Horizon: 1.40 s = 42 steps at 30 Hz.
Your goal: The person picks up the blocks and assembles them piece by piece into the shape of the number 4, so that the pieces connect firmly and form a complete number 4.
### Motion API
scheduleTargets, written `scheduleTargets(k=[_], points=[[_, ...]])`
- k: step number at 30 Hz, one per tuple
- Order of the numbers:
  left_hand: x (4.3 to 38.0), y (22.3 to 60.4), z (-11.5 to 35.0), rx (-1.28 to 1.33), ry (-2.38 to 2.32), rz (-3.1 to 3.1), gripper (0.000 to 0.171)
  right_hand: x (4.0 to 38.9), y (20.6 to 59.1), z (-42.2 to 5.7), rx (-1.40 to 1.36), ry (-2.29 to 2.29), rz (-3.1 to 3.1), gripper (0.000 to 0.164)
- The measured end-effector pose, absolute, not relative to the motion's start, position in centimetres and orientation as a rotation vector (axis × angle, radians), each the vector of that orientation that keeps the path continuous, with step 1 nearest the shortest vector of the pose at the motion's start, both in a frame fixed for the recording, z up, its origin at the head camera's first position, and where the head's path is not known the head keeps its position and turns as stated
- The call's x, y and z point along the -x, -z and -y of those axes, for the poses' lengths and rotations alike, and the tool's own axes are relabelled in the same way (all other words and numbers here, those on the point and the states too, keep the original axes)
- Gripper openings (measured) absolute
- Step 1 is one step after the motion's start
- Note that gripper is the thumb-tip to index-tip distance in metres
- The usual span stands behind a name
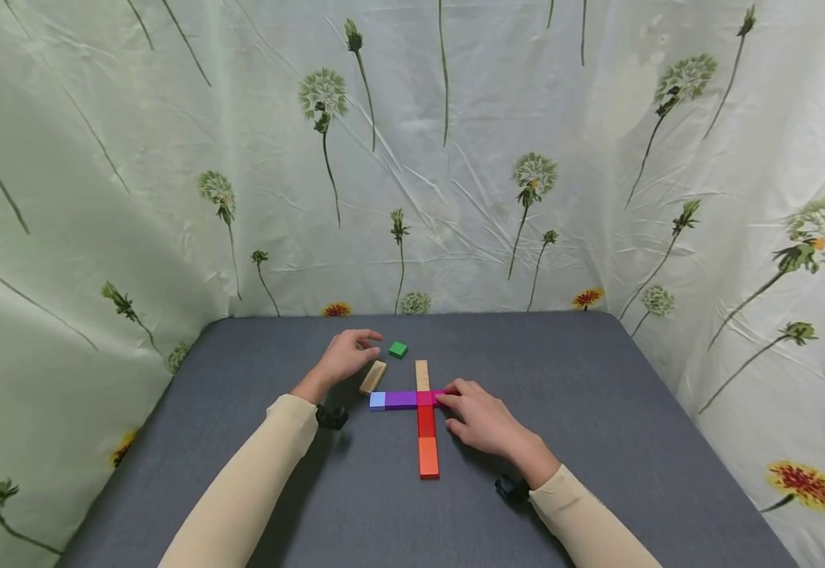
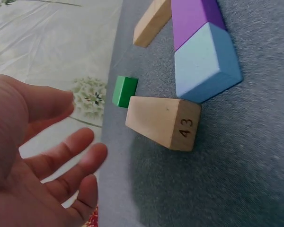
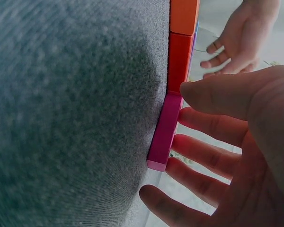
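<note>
My left hand [image 1: 347, 353] hovers at the back left with loosely bent fingers and nothing in them. Below and beside it lies a plain wooden block [image 2: 156, 120] stamped 43, and to its right a small green block [image 1: 398, 349]. My right hand [image 1: 487, 422] is at the right arm of a cross of blocks; its fingertips appear to touch the magenta block [image 3: 164, 130], without curling round it. In the cross, a purple block [image 1: 401, 401] and a light blue block [image 2: 206, 64] run left, a red block [image 1: 427, 422] and an orange block [image 1: 428, 457] run toward me.
Another plain wooden block [image 1: 423, 375] forms the far arm of the cross. Everything lies flat on a dark grey cloth-covered table [image 1: 561, 355]. A pale curtain [image 1: 455, 197] with dandelion prints hangs behind and along both sides.
</note>
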<state>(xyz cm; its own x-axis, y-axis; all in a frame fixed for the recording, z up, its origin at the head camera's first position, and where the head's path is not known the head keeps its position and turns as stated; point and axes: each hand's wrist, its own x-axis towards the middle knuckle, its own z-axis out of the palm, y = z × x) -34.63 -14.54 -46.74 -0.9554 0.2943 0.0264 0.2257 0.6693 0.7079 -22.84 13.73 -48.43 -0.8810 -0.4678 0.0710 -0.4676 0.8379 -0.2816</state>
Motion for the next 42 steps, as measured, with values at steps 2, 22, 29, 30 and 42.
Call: scheduleTargets(k=[2, 22, 29, 30, 42], points=[[35.2, 46.7, 14.1, -0.456, -1.157, -2.798, 0.034, 22.9, 48.4, -13.7, 0.763, 0.456, -3.011, 0.046], [36.8, 48.2, 11.0, -0.437, -1.097, -2.790, 0.035, 23.0, 48.2, -13.8, 0.758, 0.442, -3.014, 0.047], [36.7, 48.4, 10.5, -0.397, -1.011, -2.839, 0.035, 23.0, 48.2, -13.7, 0.746, 0.453, -2.982, 0.049], [36.8, 48.5, 10.5, -0.393, -0.994, -2.845, 0.035, 23.0, 48.2, -13.7, 0.745, 0.453, -2.982, 0.048], [37.3, 48.8, 10.1, -0.360, -0.850, -2.902, 0.028, 23.0, 48.1, -13.7, 0.747, 0.452, -2.976, 0.047]])
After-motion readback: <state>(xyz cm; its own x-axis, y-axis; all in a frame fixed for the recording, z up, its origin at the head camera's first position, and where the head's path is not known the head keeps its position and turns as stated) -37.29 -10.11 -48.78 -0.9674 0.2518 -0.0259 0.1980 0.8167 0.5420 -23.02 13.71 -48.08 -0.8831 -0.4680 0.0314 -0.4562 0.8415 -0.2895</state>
